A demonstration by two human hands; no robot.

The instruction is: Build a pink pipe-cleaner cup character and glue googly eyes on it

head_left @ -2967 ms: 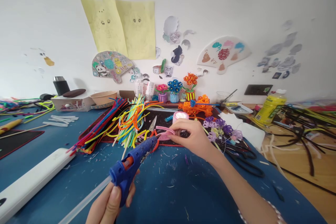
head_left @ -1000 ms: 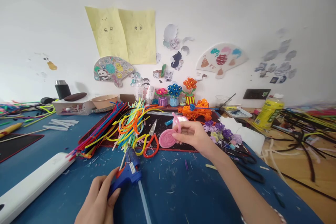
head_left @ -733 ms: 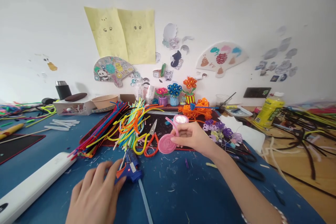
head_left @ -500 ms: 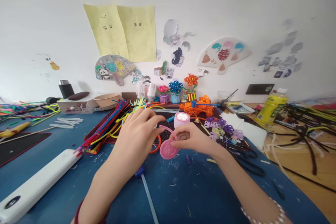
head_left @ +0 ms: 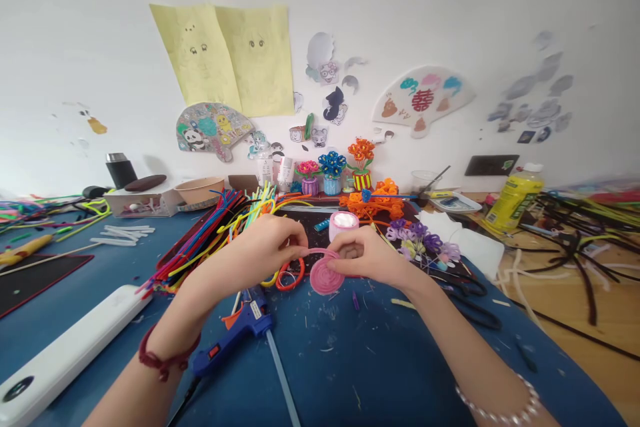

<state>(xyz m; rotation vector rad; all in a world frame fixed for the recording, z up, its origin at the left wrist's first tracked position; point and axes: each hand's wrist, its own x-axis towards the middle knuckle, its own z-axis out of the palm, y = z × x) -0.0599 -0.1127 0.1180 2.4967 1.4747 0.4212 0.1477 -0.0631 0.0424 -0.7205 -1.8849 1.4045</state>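
A flat pink pipe-cleaner coil (head_left: 326,276) hangs between my two hands above the blue table. My right hand (head_left: 364,255) pinches the coil at its upper right edge. The loose tail of the same pipe cleaner is gripped by my left hand (head_left: 278,241), its thumb and forefinger closed on the end. Just behind my right hand stands a small pink pot (head_left: 344,223) with white filling. Below my left forearm lies a blue glue gun (head_left: 243,328), a long glue stick poking out of its back.
Bundled coloured pipe cleaners (head_left: 200,240) lie left of centre, with a white bar-shaped device (head_left: 75,353) nearer me. Finished flower pots (head_left: 333,177) stand by the wall. Purple flowers (head_left: 423,240), white paper (head_left: 480,250) and a yellow bottle (head_left: 515,199) are on the right.
My left hand has moved down and to the left, drawing the pink tail out sideways from the coil. The glue gun, mostly covered before, now shows. The view has shifted slightly.
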